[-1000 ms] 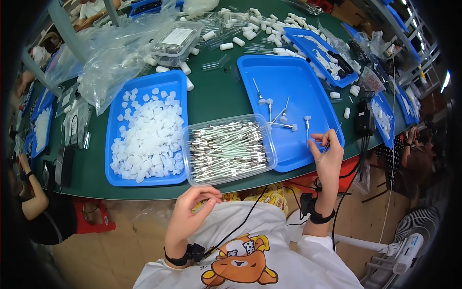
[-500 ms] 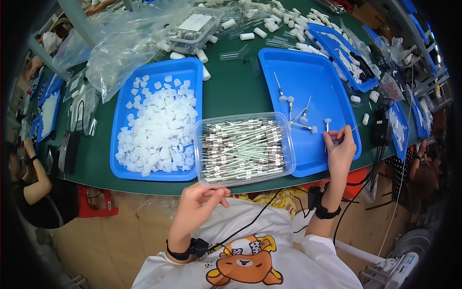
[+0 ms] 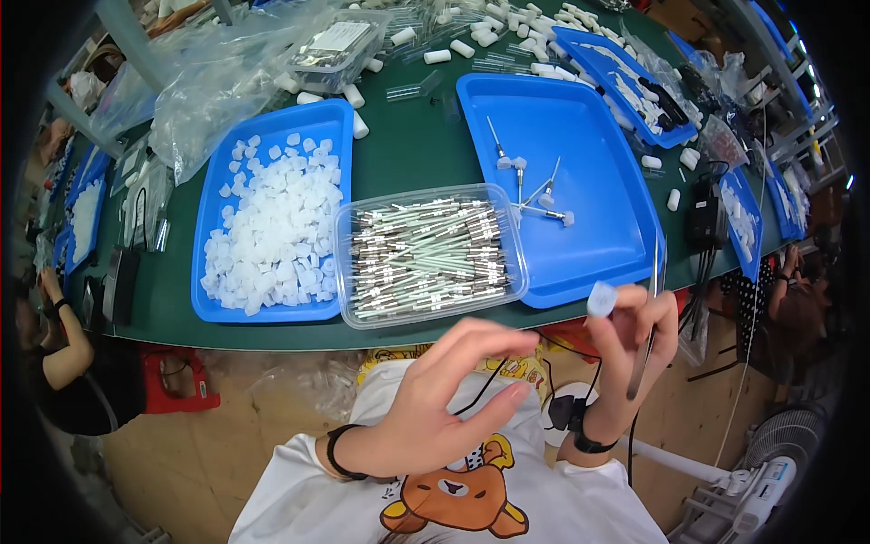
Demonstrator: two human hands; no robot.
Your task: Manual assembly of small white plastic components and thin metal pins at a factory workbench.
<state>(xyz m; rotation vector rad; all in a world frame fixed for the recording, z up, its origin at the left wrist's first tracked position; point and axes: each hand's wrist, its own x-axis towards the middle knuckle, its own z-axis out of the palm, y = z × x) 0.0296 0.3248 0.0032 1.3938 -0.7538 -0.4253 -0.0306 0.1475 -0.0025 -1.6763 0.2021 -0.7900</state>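
Head view is showing, at the far left, another person's arm [image 3: 63,340] resting by the edge of the green table [image 3: 408,154]. Further right, a blue tray [image 3: 331,122] is holding a heap of small white caps [image 3: 272,231], and just beside it a clear plastic box [image 3: 429,254] is lying full of thin rods with metal ends. Below the table edge, the left hand [image 3: 444,408] is hovering in front of the person's chest, its fingers curled but spread apart, gripping nothing. Beside it, the right hand [image 3: 634,354] is pinching a small white cap [image 3: 601,298] at its fingertips and is also clasping a thin rod [image 3: 645,349] that is standing nearly upright. Above that hand, a second blue tray [image 3: 598,245] is carrying a few finished rod pieces [image 3: 530,186], well apart from the hands.
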